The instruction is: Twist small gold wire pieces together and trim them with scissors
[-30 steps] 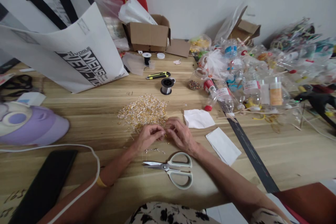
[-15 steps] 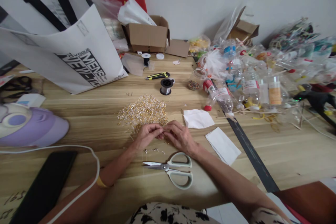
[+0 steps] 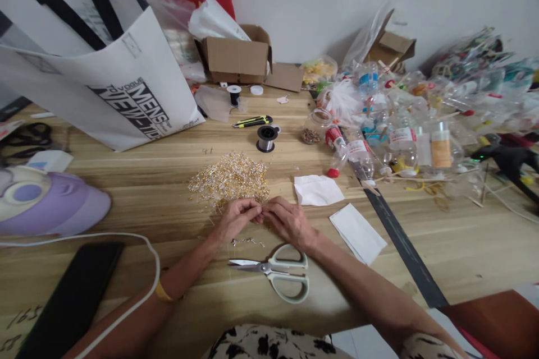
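Gold-clear bits (image 3: pixel 229 176) mid-frame; below, R hand (image 3: pixel 289 221) curled tighter vs 1 s ago, tips meeting L hand (image 3: pixel 236 219); both pinching, item unclear, prob. fine work.

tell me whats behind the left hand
Behind the left hand, a pile of small gold and silvery bits shows, spread on the wooden table. The fingers cover part of its near edge, so what lies right behind them cannot be seen.
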`<move>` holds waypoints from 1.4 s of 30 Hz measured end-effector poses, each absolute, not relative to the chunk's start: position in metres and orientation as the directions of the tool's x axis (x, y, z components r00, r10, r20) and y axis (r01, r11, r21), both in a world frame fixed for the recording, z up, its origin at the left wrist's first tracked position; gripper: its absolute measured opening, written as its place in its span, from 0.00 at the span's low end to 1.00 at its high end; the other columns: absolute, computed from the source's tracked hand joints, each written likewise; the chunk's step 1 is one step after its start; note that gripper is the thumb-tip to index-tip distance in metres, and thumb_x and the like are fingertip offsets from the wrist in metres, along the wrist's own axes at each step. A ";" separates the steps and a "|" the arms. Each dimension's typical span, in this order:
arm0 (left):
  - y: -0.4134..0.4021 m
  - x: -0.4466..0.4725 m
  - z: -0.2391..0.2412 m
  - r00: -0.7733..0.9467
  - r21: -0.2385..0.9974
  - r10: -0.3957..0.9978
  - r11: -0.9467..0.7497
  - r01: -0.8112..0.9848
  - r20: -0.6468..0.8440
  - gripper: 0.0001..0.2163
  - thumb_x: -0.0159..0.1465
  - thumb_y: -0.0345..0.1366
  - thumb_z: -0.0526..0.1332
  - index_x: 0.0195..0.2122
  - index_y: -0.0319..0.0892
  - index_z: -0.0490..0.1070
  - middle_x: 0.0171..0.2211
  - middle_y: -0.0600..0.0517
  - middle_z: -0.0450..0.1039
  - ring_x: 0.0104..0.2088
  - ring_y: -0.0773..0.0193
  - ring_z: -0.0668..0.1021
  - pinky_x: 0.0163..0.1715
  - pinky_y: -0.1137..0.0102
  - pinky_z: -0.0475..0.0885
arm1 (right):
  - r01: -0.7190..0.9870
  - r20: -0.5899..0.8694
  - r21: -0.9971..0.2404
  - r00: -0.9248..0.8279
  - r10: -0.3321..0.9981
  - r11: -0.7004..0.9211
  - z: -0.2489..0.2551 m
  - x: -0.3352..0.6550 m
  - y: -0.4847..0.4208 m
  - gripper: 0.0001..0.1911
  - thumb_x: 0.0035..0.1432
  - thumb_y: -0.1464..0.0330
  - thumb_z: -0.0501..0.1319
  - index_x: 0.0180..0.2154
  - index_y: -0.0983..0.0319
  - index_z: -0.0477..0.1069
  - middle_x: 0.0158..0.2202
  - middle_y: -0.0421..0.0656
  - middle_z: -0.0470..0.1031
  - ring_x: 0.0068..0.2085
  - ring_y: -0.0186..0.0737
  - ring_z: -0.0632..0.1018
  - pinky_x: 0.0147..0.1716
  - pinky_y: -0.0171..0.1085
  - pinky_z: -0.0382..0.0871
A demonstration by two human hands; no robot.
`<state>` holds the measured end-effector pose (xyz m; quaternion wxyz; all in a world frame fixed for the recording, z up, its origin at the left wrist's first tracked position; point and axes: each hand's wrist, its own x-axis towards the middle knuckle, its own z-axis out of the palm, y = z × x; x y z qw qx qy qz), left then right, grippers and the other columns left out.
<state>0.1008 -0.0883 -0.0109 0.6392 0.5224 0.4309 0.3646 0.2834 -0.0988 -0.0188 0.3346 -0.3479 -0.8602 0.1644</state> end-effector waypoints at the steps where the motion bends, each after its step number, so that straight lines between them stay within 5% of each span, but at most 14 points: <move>1: -0.088 0.101 -0.011 0.364 0.981 0.915 0.193 -0.018 -0.173 0.11 0.56 0.39 0.63 0.23 0.37 0.73 0.21 0.53 0.73 0.25 0.67 0.75 0.30 0.73 0.71 | 0.502 0.463 -0.493 -0.540 0.703 0.711 -0.018 0.283 -0.099 0.09 0.67 0.70 0.50 0.42 0.62 0.68 0.37 0.47 0.73 0.35 0.36 0.76 0.32 0.32 0.70; 9: -0.089 0.102 -0.011 0.340 0.975 0.922 0.215 -0.048 -0.186 0.09 0.56 0.38 0.65 0.24 0.37 0.73 0.21 0.53 0.73 0.25 0.68 0.75 0.30 0.74 0.70 | 0.544 0.446 -0.463 -0.540 0.714 0.700 -0.016 0.283 -0.099 0.10 0.68 0.70 0.47 0.40 0.63 0.65 0.36 0.48 0.71 0.33 0.36 0.74 0.27 0.31 0.67; 15: -0.088 0.102 -0.013 0.302 0.972 0.933 0.226 -0.065 -0.196 0.09 0.54 0.39 0.66 0.26 0.37 0.74 0.22 0.53 0.74 0.25 0.67 0.74 0.29 0.73 0.71 | 0.448 0.405 -0.661 -0.462 0.789 0.602 -0.016 0.280 -0.097 0.06 0.66 0.70 0.50 0.37 0.62 0.65 0.33 0.45 0.70 0.33 0.36 0.73 0.33 0.34 0.69; 21: -0.087 0.101 -0.015 0.298 0.972 0.935 0.222 -0.077 -0.191 0.09 0.55 0.39 0.65 0.27 0.37 0.75 0.22 0.52 0.75 0.25 0.67 0.75 0.28 0.72 0.71 | 0.340 0.350 -0.810 -0.375 0.858 0.479 -0.017 0.277 -0.097 0.04 0.64 0.69 0.54 0.40 0.62 0.65 0.31 0.41 0.72 0.30 0.34 0.73 0.27 0.32 0.67; 42: -0.089 0.104 -0.016 0.302 0.988 0.941 0.151 0.032 -0.153 0.11 0.55 0.41 0.65 0.26 0.37 0.72 0.21 0.53 0.72 0.24 0.67 0.74 0.28 0.73 0.71 | 0.498 0.518 -0.596 -0.360 0.776 0.630 -0.010 0.284 -0.097 0.09 0.63 0.72 0.53 0.44 0.61 0.67 0.40 0.49 0.69 0.41 0.41 0.73 0.37 0.39 0.72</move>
